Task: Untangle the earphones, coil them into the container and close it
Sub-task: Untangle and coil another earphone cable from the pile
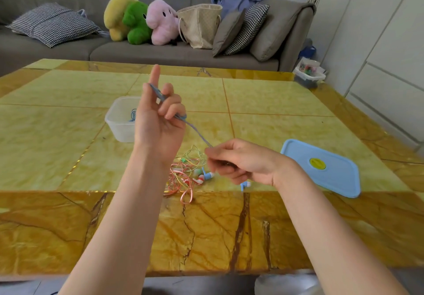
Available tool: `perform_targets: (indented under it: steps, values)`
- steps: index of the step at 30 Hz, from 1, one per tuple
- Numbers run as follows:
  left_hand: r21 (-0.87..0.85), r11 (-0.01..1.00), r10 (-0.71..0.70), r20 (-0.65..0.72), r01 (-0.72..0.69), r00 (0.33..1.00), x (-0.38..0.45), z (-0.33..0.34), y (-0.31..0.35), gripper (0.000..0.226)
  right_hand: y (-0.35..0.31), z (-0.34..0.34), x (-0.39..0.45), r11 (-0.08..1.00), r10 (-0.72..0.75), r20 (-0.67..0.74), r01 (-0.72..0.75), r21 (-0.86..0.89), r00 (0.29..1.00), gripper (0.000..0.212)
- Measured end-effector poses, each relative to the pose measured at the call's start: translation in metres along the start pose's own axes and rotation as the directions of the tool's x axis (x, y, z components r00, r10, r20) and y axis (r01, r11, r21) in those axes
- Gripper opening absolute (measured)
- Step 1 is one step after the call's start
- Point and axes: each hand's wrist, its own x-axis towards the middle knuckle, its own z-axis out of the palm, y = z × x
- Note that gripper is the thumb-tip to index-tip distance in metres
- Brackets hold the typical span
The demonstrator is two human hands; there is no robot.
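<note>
L hand [158, 120], raised, fingers curled round blue earphone cord [195, 131] w/ index up; R hand [238, 161] pinches its near end. Container [119, 122] far left, partly hidden; lid [325, 168] right. Tangle [188, 175] between wrists, blurry.

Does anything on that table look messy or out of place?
Yes. A tangle of pink, yellow and green earphone cords lies loose near the table's front edge, outside the clear container. The blue lid lies apart to the right, off the container. Both hands hold a blue cord.
</note>
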Motion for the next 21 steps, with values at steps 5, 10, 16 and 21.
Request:
perform_targets:
  steps: [5,10,16,21]
  values:
    - [-0.332,0.916,-0.178,0.17,0.226,0.969,0.0,-0.011,0.014,0.027,0.001,-0.016,-0.007,0.946,-0.069,-0.066,0.086,0.311,0.995,0.033]
    - [-0.183,0.849,-0.406,0.376,0.496,0.833,-0.011,-0.001,0.001,0.037,0.005,-0.021,0.0,0.931,0.082,-0.32,0.042,0.363,0.944,0.033]
    - [0.599,0.657,-0.722,0.322,0.458,0.613,-0.024,-0.003,-0.028,0.044,0.008,-0.022,0.007,0.976,0.054,-0.458,0.05,0.212,0.887,0.015]
    - [0.803,0.353,-0.822,0.021,0.48,0.569,-0.026,-0.006,-0.024,0.042,-0.001,-0.024,-0.004,0.952,0.104,-0.497,0.058,0.3,0.862,0.025]
